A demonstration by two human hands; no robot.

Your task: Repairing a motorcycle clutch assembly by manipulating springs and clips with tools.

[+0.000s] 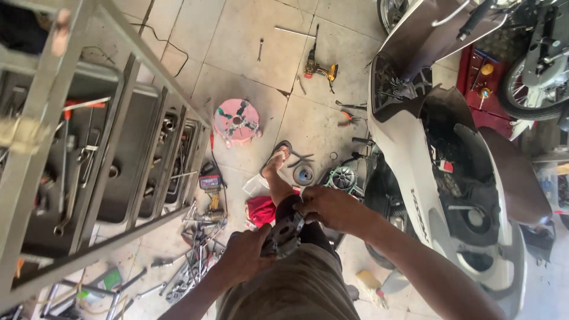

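Grey metal gear part [284, 234] is clamped between left hand [246, 258] at seven o'clock and right hand [332, 207] at one; details are blurred.

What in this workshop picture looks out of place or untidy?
Wrenches and other hand tools lie in a loose heap on the tiled floor, and a cordless drill lies apart, though the tool cart stands nearby.

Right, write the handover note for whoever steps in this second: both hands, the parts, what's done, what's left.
Left hand: grip closed under the round metal part.
Right hand: grip on the part's top edge.
Part is held over the lap, off the floor.
White scooter stands right, panels off.
Loose tools lie on the floor left, beside the tool cart; drill farther out.
Done: part is out and in hand.
Left: cannot tell from this view.
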